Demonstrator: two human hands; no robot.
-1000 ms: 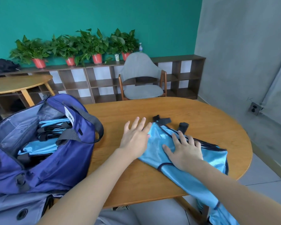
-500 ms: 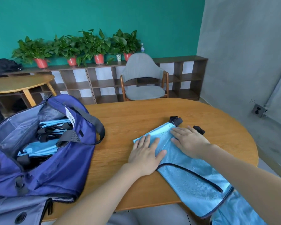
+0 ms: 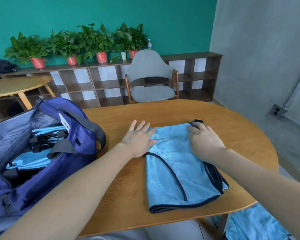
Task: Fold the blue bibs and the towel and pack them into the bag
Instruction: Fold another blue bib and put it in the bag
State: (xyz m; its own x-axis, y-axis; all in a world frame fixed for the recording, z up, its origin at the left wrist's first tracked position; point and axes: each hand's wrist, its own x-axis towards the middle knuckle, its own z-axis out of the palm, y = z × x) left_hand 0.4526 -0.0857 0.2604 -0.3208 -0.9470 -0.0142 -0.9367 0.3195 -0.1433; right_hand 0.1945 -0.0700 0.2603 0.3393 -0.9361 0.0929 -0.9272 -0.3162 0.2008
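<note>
A light blue bib [image 3: 178, 172] with black trim lies flat on the wooden table [image 3: 180, 111], its near edge close to the table's front. My left hand [image 3: 138, 138] lies flat with straight fingers on the bib's far left corner. My right hand [image 3: 203, 140] presses on its far right corner, fingertips at a black strap [image 3: 197, 121]. The open dark blue bag [image 3: 42, 144] stands at the left on the table and holds several folded blue bibs [image 3: 33, 156] with black straps. I see no towel.
More blue bib cloth [image 3: 256, 224] hangs below the table's front right edge. A grey chair [image 3: 150, 78] stands behind the table, before a low shelf with potted plants [image 3: 87, 40]. A second wooden table [image 3: 16, 85] is at the far left.
The bib has been pulled fully onto the table and now lies straight instead of hanging off the edge. Both hands moved apart to its far corners.
</note>
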